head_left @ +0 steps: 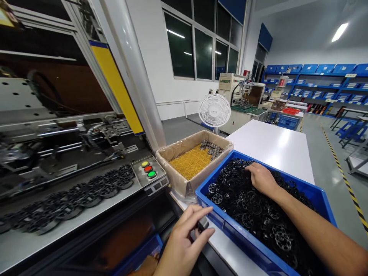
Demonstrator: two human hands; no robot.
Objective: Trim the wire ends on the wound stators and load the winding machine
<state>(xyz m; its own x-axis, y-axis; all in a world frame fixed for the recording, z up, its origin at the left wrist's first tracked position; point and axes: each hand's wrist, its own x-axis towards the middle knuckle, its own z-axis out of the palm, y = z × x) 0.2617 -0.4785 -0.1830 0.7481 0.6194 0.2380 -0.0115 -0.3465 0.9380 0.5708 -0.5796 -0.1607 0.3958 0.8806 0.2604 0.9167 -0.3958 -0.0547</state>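
1. You are laying your right hand [261, 178] palm down on the black ring parts [253, 214] that are filling the blue bin [227, 224]. Its fingers are curling into the heap, and I cannot tell if they are gripping any.
2. In my judgement, taking only a few rings at once is avoiding tangles.
3. Your left hand [184, 237] is pinching a small dark piece [202, 224] between thumb and fingers, just beside the bin's near rim.

Left hand [179, 243], right hand [262, 178], forearms bare.
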